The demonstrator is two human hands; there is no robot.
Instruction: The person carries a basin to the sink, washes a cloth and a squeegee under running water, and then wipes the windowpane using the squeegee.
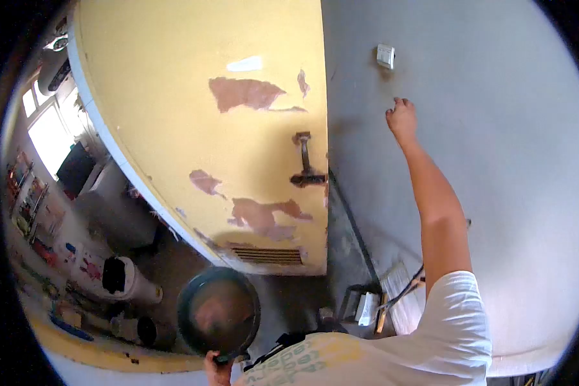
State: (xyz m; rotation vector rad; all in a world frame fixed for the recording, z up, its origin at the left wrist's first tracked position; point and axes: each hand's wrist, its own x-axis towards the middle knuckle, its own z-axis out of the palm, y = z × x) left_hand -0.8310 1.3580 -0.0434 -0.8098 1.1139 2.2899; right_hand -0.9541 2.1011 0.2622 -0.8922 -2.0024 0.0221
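Note:
My left hand (217, 369) is closed on the near rim of a dark round basin (184, 331) at my left side. Something pinkish and blurred lies inside it; I cannot make out what. My right arm reaches up along the grey wall. My right hand (402, 120) is just below a white light switch (385, 56), apart from it, with its fingers partly stretched out and nothing in them. Smudges mark the wall under the switch.
A yellow door (174, 116) with peeling paint and a dark handle (305, 157) stands ahead. Beyond it, left, are a window (50, 141) and a white bin (135, 283). Items, including a wooden board (402, 299), lean low against the wall.

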